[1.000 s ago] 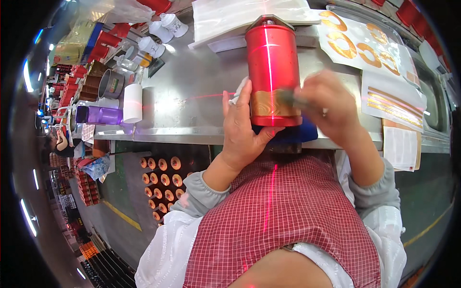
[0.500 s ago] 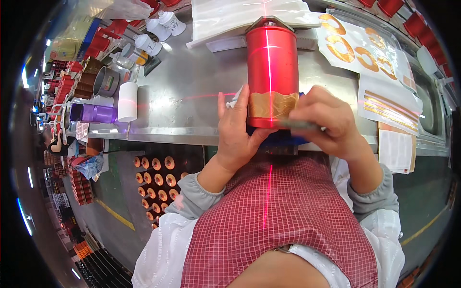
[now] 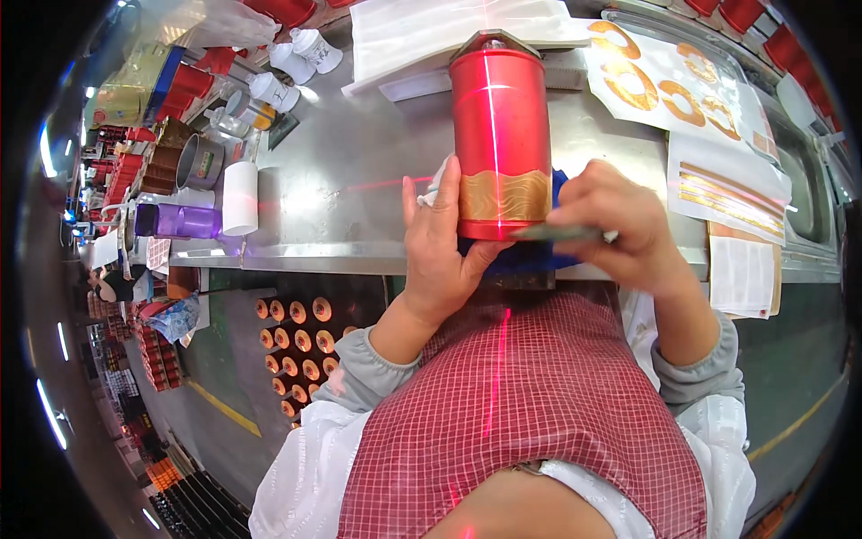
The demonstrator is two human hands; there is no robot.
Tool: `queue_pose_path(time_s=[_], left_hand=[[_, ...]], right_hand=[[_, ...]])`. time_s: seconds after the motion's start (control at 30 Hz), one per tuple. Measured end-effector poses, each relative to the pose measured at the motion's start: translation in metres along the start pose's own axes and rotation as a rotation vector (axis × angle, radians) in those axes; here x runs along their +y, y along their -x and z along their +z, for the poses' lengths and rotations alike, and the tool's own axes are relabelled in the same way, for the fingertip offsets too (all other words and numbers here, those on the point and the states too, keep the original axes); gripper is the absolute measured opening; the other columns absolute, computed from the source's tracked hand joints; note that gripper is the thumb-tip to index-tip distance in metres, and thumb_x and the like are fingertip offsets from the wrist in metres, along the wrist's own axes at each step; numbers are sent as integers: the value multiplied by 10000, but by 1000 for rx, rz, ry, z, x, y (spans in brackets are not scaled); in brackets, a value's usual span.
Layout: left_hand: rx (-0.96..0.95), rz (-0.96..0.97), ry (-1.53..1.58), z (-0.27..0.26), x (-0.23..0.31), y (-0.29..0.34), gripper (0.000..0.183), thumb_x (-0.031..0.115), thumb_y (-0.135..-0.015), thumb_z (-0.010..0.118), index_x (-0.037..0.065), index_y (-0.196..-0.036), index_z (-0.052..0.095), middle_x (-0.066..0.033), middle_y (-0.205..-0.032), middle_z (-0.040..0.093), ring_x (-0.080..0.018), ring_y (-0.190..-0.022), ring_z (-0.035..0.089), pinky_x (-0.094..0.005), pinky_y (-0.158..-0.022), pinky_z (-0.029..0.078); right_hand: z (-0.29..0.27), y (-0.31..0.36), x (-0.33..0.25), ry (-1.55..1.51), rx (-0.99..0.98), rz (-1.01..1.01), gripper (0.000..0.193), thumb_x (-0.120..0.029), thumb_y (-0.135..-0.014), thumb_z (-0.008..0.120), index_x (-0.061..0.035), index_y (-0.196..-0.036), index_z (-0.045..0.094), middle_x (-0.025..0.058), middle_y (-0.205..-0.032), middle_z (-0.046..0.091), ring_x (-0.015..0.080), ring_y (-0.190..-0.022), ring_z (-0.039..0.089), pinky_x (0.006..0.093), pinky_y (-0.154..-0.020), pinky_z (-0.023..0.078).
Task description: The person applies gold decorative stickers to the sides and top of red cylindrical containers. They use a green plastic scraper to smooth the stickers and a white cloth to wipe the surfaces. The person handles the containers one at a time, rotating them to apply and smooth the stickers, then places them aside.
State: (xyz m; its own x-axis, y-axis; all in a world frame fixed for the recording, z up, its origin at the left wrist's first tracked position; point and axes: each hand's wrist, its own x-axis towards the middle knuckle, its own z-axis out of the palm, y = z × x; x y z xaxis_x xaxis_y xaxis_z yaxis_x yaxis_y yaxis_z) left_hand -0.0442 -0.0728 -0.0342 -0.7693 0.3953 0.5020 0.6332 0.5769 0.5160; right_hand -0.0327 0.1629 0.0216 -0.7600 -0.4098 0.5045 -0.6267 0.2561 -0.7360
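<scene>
A red metallic cylinder (image 3: pixel 498 117) leans away from me over the table's front edge, with a wavy-patterned gold band (image 3: pixel 505 198) round its lower part. My left hand (image 3: pixel 435 251) grips its left side, the thumb under the near rim. A crumpled white tissue (image 3: pixel 435 187) is tucked between that hand's fingers. My right hand (image 3: pixel 615 225) is closed round a thin flat grey-green tool (image 3: pixel 561 233), blurred by motion, its exact kind unclear. The tool's tip meets the cylinder's lower rim. Blue cloth (image 3: pixel 514 259) shows beneath the cylinder.
White sheets with gold curved stickers (image 3: pixel 628 85) and gold strips (image 3: pixel 729 191) lie right, before a sink (image 3: pixel 811 211). Left stand a white roll (image 3: pixel 240 199), a purple container (image 3: pixel 180 220) and white jars (image 3: pixel 316 50). Several gold-topped round pieces (image 3: pixel 303 340) sit below the table edge.
The tool in my right hand has shifted slightly left and up along the cylinder's lower rim. My left hand keeps its grip. The whole view has shifted a little.
</scene>
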Motion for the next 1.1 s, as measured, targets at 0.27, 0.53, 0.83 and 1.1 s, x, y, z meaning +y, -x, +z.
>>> queue_pose_path(time_s=[0.27, 0.53, 0.83, 1.1], left_hand=[[26, -43, 30, 5, 1, 2, 858, 534, -892, 556, -88, -1421, 292, -179, -1221, 603, -330, -1167, 562, -548, -1128, 154], [-40, -63, 89, 3, -2, 6, 910, 542, -867, 579, -99, -1428, 258, -223, -1210, 581, -370, -1116, 566, -621, -1094, 130], [1, 23, -108, -2, 2, -5, 934, 580, -837, 589, -87, -1417, 288, -240, -1233, 550, -383, -1145, 532, -652, -1080, 120], [-6, -25, -5, 1, -1, 0, 901, 557, -858, 582, -90, -1415, 295, -206, -1171, 604, -343, -1085, 588, -633, -1089, 127]], right_hand=[[3, -6, 13, 39, 122, 45, 222, -7, -697, 745, -44, -901, 664, 83, -803, 600, 253, -789, 581, 352, -699, 475], [-1, -12, 26, 208, 242, -4, 196, -23, -703, 746, -41, -877, 657, 77, -827, 620, 244, -775, 588, 335, -686, 472], [7, -6, 27, 117, 279, 43, 213, -38, -707, 760, -43, -894, 657, 73, -824, 621, 246, -808, 591, 331, -706, 470], [14, -5, 26, 238, 259, -93, 196, -39, -718, 757, -42, -889, 661, 68, -836, 623, 232, -824, 593, 333, -736, 475]])
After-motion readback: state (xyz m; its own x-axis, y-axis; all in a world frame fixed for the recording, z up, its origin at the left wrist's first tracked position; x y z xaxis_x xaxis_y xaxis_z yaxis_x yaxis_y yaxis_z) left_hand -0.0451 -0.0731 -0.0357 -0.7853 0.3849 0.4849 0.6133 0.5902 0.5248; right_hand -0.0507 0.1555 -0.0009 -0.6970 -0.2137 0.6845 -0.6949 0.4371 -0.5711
